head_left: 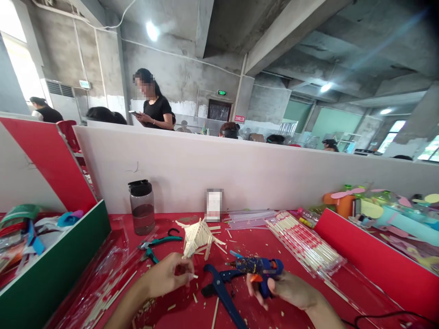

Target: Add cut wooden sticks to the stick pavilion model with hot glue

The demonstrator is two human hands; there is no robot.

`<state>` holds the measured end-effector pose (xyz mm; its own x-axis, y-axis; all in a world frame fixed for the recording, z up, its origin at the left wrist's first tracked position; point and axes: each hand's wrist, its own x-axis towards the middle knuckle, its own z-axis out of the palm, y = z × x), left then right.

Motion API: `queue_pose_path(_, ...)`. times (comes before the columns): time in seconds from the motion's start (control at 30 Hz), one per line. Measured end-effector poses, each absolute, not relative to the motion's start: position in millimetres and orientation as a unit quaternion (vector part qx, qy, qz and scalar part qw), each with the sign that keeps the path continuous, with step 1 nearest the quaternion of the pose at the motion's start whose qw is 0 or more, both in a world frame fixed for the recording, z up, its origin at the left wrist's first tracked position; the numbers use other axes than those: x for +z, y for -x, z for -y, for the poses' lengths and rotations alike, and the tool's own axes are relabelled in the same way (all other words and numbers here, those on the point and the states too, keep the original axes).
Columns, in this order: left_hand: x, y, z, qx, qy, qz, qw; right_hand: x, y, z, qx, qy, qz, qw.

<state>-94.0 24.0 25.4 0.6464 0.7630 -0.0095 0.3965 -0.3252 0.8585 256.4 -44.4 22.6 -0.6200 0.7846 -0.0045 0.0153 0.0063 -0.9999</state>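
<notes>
My right hand is wrapped round a blue hot glue gun with an orange trigger, its nozzle pointing left. The fingers of my left hand are pinched together on a short piece of wooden stick. Just beyond that hand stands a small model built of wooden sticks, with a sloped, roof-like top. A dark blue cutter lies between my hands. Green-handled pliers rest behind my left wrist.
A clear pack of wooden sticks lies at right. A water bottle stands by the white partition. Stick scraps dot the red table. A green divider and red divider flank it. A person stands beyond.
</notes>
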Motion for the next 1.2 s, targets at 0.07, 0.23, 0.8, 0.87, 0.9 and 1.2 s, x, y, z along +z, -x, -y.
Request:
queue_pose_path(0.07, 27, 92, -23, 0.187, -0.793, -0.361, 0.454, 25, -268, 39, 0.651, 0.294, 0.640, 0.284)
queue_pose_path(0.23, 25, 85, -23, 0.163, -0.788, -0.329, 0.494, 42, -291, 12, 0.641, 0.280, 0.640, 0.318)
queue_pose_path(0.8, 24, 56, -8, 0.108, -0.745, -0.336, 0.566, -11, -318, -53, 0.326, 0.642, 0.650, 0.244)
queue_pose_path(0.87, 23, 53, -6, 0.119, -0.733, -0.340, 0.577, -14, -323, -54, 0.251, 0.675, 0.670, 0.180)
queue_pose_path(0.9, 24, 52, -6, 0.129, -0.725, -0.345, 0.582, -15, -325, -54, 0.221, 0.689, 0.674, 0.147)
queue_pose_path(1.2, 28, 36, -2, 0.257, -0.616, -0.421, 0.614, -14, -322, -51, 0.170, 0.726, 0.665, 0.044)
